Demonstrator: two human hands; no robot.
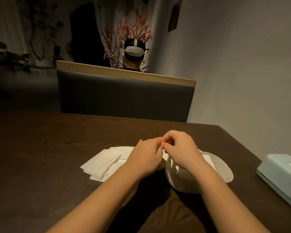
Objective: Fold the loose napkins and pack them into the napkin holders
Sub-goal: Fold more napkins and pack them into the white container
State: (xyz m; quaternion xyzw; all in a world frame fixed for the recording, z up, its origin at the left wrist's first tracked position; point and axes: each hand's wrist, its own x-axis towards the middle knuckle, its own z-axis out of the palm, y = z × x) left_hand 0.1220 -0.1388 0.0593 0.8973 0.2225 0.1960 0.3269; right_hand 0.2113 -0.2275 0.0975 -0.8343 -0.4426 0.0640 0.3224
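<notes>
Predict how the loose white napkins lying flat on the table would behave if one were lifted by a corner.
The napkins look thin and lie flat, so one would probably droop. They overlap loosely, so neighbours may shift. Likely very light.

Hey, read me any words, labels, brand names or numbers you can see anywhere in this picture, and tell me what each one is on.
No readable text anywhere in this view.
White napkin holder: no print visible.
Pale blue napkin holder: no label visible.
Loose napkins: plain white.
Wall picture: too dark and blurred to tell whether it has writing.
Headset on the person behind the bench: no marking readable.
</notes>
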